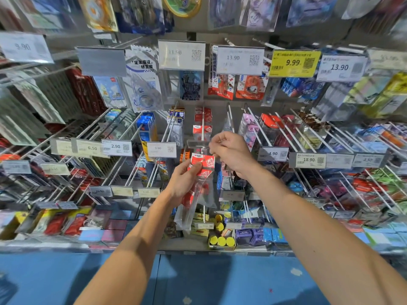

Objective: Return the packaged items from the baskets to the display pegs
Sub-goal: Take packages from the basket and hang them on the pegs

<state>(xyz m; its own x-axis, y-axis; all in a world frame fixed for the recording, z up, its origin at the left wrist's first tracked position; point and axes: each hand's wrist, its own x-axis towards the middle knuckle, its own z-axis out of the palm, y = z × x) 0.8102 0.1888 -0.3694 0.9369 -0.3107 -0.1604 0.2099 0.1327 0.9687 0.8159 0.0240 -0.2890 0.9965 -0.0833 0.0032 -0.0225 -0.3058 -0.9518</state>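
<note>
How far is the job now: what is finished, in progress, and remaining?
Done: matching red packets hang on the middle peg. In hand: the left hand grips one red packet below the peg's tip, right hand beside it. Left: threading it on. No basket shows, so the rest is unknown.

Glossy clear plastic packet (198,194), red card header; shiny metal peg (202,130).

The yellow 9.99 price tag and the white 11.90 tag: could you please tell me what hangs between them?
In the head view, a white 13.90 price tag hangs between the 11.90 tag and the yellow 9.99 tag.
</note>
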